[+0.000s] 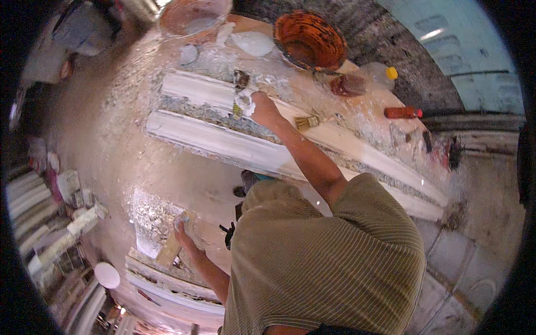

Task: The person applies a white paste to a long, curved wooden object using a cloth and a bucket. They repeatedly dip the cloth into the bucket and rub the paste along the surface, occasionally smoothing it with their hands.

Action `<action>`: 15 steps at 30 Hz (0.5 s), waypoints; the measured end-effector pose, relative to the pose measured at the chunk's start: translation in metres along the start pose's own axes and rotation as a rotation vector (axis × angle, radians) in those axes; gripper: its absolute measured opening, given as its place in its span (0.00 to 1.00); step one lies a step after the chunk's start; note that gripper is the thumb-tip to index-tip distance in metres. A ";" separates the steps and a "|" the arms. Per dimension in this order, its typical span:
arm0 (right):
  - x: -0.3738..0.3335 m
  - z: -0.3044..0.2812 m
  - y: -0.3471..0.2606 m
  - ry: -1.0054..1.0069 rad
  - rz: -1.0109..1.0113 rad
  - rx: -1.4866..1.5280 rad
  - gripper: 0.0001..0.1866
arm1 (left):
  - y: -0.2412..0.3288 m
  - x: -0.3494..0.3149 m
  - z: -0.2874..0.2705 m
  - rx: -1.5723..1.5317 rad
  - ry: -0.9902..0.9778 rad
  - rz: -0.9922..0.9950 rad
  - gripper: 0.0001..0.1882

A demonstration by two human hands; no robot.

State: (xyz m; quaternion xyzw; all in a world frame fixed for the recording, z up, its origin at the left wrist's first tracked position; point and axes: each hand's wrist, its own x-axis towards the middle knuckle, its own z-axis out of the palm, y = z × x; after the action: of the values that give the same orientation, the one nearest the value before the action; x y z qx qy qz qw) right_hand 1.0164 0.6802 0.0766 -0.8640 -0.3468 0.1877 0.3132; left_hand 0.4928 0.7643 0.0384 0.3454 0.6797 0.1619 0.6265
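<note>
The left hand (181,228) is by a wooden slat (168,250) (whether its fingers grip it, I can't tell). Farther off, the right hand (263,108) has fingers clamped on a white wad (244,104) at the far white moulding (195,87); swinging sideways could knock the brush (306,122).

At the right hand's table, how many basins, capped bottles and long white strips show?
Basins: 2 (orange basin, pale basin)
Bottles: 2 (yellow-capped bottle, red-capped bottle)
Long white strips: 2 (farther strip, nearer strip)
Total: 6
</note>
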 end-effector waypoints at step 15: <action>-0.144 -0.037 0.058 0.243 0.148 -0.002 0.15 | 0.117 -0.042 0.119 0.130 -0.409 0.269 0.20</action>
State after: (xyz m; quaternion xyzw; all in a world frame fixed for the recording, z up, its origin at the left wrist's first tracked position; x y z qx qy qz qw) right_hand 0.9652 0.5290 0.0803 -0.9039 -0.2417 0.1038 0.3373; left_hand 0.6372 0.7936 0.1261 0.4978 0.4958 0.1263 0.7003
